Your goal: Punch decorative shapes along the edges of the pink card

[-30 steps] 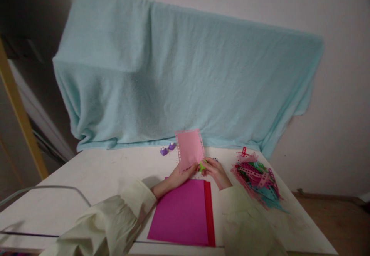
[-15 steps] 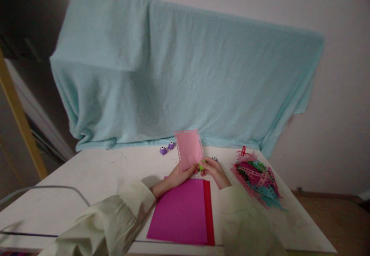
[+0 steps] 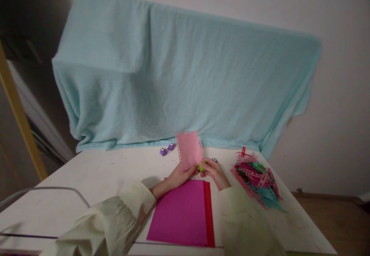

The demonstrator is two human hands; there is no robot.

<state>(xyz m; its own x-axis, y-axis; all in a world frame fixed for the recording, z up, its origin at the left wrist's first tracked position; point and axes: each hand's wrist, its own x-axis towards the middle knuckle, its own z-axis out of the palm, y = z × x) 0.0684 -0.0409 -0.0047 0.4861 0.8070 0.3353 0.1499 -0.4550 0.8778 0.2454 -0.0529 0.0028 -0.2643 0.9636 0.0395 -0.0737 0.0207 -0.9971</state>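
A pink sheet of paper (image 3: 189,148) with rows of small holes punched along its edges is held up off the table. My left hand (image 3: 179,178) is closed on its lower edge. At the sheet's lower right corner, my right hand (image 3: 214,171) grips a small bright green craft punch (image 3: 201,166), which is partly hidden by the fingers. The punch sits against the paper's edge. Below my hands lies a stack of magenta paper (image 3: 180,215) with red paper (image 3: 208,213) showing along its right side.
Two purple craft punches (image 3: 163,152) stand at the back of the white table (image 3: 95,171); another punch (image 3: 214,159) is half hidden behind my right hand. On the right lies a heap of punched paper strips (image 3: 257,181). A light blue cloth (image 3: 185,71) hangs behind; a grey cable (image 3: 58,187) crosses the left.
Both hands, the pink paper and the green punch keep nearly the same places. The whole view has shifted very slightly.
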